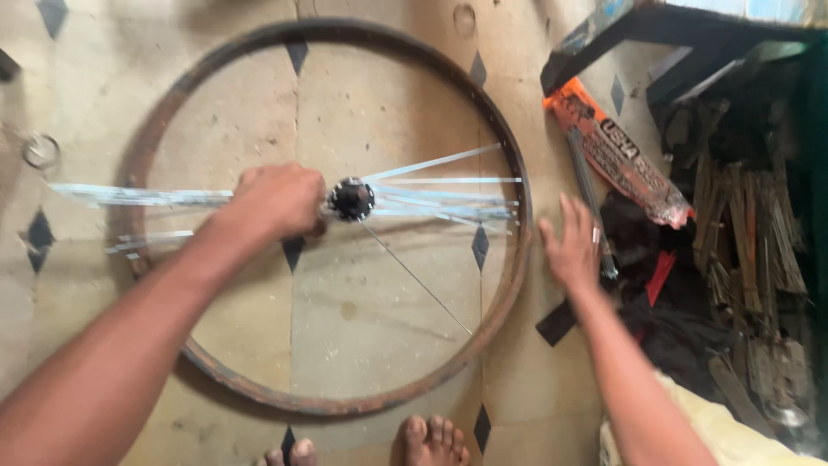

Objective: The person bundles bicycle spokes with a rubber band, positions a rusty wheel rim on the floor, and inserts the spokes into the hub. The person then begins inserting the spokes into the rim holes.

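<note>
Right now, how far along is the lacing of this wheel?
Partly done. A fan of spokes already runs from the hub towards the right side of the rusty rim. In hand: the left hand grips at the hub, and the right hand reaches to the loose spoke bundle. The lower rim remains nearly unspoked.

A long orange-and-clear plastic packet [623, 155] with white lettering lies slantwise on the floor, upper right.
</note>
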